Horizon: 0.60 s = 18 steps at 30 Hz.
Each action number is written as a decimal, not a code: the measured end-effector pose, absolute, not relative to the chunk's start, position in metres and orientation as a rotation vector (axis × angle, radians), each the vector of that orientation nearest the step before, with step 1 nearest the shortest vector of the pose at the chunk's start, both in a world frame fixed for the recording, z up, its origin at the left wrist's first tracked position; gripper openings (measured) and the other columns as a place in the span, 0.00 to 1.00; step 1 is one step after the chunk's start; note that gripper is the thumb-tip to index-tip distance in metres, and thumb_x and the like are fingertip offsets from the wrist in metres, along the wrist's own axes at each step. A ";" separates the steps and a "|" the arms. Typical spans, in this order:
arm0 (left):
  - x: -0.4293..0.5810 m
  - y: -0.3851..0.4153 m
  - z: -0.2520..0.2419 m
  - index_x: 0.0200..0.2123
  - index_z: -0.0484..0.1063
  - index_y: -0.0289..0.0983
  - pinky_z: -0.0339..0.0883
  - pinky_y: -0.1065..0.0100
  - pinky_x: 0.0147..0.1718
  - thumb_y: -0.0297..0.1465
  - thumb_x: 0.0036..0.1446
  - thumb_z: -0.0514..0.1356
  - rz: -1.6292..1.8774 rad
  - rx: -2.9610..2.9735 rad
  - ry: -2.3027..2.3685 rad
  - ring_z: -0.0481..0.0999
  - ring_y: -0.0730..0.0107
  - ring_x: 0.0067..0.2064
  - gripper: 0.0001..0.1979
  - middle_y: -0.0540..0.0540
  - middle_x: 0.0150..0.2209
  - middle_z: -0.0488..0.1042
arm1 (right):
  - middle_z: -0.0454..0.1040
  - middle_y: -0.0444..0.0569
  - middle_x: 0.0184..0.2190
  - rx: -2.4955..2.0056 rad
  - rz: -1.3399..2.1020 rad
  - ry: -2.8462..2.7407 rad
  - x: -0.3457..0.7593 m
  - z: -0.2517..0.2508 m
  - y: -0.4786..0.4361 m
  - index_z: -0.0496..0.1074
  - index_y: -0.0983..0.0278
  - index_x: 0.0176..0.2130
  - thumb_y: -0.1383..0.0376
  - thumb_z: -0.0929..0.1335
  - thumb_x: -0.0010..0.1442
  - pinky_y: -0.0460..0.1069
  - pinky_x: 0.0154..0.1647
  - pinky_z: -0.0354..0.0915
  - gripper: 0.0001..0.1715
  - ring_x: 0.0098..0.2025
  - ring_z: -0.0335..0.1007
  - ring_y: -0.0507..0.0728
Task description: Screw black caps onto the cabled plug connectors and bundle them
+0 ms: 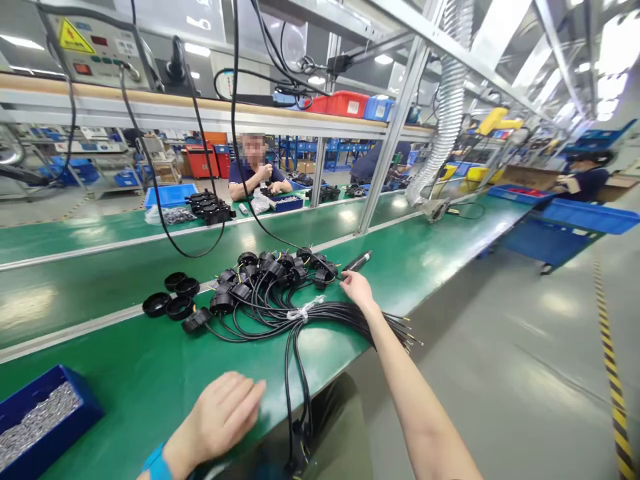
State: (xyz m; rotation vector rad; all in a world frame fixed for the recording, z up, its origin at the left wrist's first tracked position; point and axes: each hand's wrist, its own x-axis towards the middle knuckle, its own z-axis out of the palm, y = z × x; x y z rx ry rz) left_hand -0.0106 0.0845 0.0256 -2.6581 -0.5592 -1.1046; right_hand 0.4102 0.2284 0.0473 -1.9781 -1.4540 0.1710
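Reaching over black cables (333, 312), yellow warning label (75, 36) beyond

The left wrist (176, 459) has one bright blue band (158, 463) — both forearms (410, 400) are bare; near, dark olive cloth (343, 430) is seen.

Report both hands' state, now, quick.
Left hand: open, fingers loosely bent, nothing visible in it.
Right hand: fingertips bunched near the black pen-shaped tool; whether they grip anything cannot be told.
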 end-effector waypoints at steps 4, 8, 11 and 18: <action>0.007 0.104 0.021 0.45 0.72 0.34 0.72 0.63 0.32 0.23 0.66 0.56 -0.949 -2.675 -0.646 0.74 0.65 0.31 0.08 0.45 0.30 0.75 | 0.77 0.49 0.39 -2.068 0.108 -1.524 0.410 0.035 0.244 0.75 0.67 0.43 0.56 0.69 0.68 0.56 0.47 0.73 0.15 0.41 0.75 0.55; 0.009 0.109 0.017 0.42 0.71 0.35 0.66 0.63 0.28 0.24 0.67 0.55 -0.914 -2.716 -0.698 0.70 0.65 0.29 0.06 0.47 0.28 0.72 | 0.77 0.50 0.41 -2.018 -0.092 -1.495 0.414 0.043 0.242 0.74 0.67 0.45 0.56 0.67 0.70 0.56 0.48 0.71 0.16 0.42 0.75 0.56; 0.008 0.108 0.015 0.41 0.71 0.35 0.64 0.63 0.28 0.24 0.67 0.55 -0.928 -2.723 -0.720 0.69 0.65 0.29 0.05 0.48 0.28 0.71 | 0.77 0.52 0.42 -1.935 -0.265 -1.388 0.424 0.064 0.238 0.74 0.67 0.47 0.56 0.62 0.72 0.56 0.49 0.69 0.19 0.44 0.74 0.57; 0.008 0.108 0.015 0.38 0.73 0.37 0.62 0.64 0.28 0.26 0.69 0.53 -0.976 -2.771 -0.792 0.69 0.67 0.29 0.09 0.48 0.27 0.70 | 0.78 0.61 0.38 -1.719 -0.555 -1.174 0.450 0.133 0.213 0.75 0.68 0.41 0.53 0.52 0.71 0.55 0.44 0.65 0.32 0.41 0.73 0.63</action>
